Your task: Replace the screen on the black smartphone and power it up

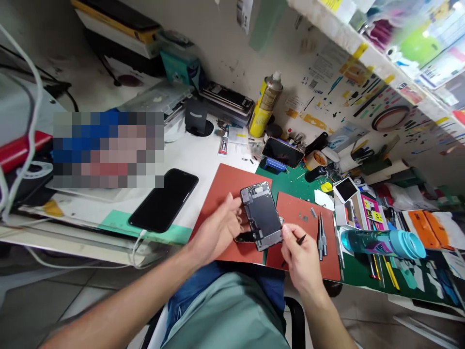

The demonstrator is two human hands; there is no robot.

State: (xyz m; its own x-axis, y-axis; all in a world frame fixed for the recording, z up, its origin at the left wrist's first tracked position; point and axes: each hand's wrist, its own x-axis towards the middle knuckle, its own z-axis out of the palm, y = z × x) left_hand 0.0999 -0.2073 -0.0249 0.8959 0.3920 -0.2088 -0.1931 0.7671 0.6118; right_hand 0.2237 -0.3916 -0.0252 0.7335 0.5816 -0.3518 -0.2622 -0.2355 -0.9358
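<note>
A phone screen assembly (264, 215) is held tilted over the mats, its inner side with the dark metal plate and flex cables facing up. My right hand (300, 254) pinches its lower right edge between thumb and fingers. A thin black-tipped tool (301, 239) also sticks out of that hand; its kind is unclear. On the other side, my left hand (221, 225) is open at the left edge of the assembly, thumb raised and fingers apart, some fingertips partly behind it. Below the assembly, a dark phone part (245, 237) lies on the reddish-brown mat (218, 194), mostly hidden.
A black phone (165, 199) with a white cable lies at left. Tweezers (322, 237) rest on the right-hand mat (290, 208). Farther right are a blue bottle (381, 243) and a tool box (347, 208). Behind stand a propped phone (282, 152) and a yellow spray can (265, 104).
</note>
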